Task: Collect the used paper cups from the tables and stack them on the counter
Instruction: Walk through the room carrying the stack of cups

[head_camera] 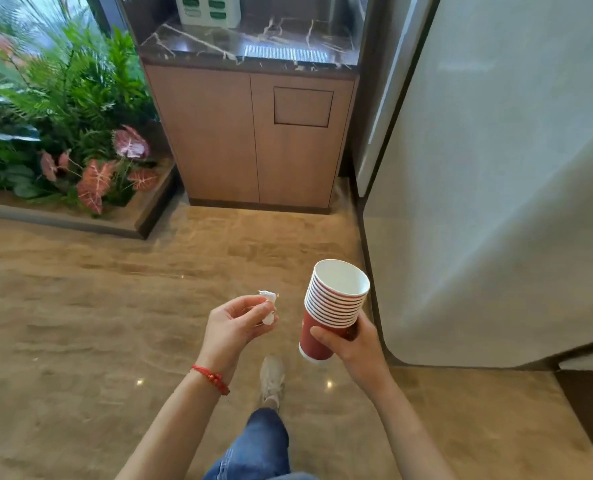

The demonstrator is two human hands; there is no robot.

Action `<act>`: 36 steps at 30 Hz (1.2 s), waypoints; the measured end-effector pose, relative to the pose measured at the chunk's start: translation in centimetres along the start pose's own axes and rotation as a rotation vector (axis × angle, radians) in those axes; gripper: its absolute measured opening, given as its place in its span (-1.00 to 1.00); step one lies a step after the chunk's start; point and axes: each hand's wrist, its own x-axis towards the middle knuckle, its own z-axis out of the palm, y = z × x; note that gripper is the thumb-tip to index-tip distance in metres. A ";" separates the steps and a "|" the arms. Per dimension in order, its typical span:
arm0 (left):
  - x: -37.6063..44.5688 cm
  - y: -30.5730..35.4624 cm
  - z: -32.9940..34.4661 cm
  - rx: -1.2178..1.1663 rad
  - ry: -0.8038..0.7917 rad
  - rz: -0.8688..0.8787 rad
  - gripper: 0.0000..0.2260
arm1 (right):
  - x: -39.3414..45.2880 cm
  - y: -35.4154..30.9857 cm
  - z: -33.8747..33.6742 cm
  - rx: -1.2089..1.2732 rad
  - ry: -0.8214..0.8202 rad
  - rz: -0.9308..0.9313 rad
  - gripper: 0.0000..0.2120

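While we stood on the polished beige floor (80,306), a denim-clad leg (260,445) and a pale shoe (271,379) showed below our arms. Our right hand (353,344) gripped a stack of red paper cups (333,306), its fingers (326,337) closed around the red wall of the outermost cup low on the stack, just under the band of nested white rims. That stack tilted slightly, mouth up and leaning away from us, and the white inside of the top cup looked empty. Our left hand (234,323), with a red cord bracelet (212,378) at the wrist, was curled shut on a small crumpled white wad of paper (269,306), which poked out past the fingertips; hand and cups were near each other but apart. Both were held in the air over the floor, well short of the cabinet ahead. Farther on stood a wooden cabinet (225,140) with two doors, the right one bearing a square flap (303,106). Its top was a dark, white-veined marble surface (253,46), and at the back of it sat a white box with green slots (208,10), partly cut off by the frame. To the left lay a raised planter (70,223) full of green ferns and pink-veined leaves (97,174). On the right rose a pale, rounded wall panel (495,202).
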 end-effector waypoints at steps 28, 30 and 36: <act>56.4 23.2 18.5 0.006 -0.071 0.036 -0.90 | 62.3 -14.3 -2.0 -0.003 0.020 -0.011 -0.39; 60.2 24.6 20.2 0.005 -0.067 0.048 -0.95 | 66.6 -15.4 -2.7 -0.006 -0.007 -0.010 -0.37; 69.4 28.3 23.5 -0.012 -0.022 0.033 -0.96 | 77.4 -17.5 -3.6 -0.003 0.002 -0.003 -0.46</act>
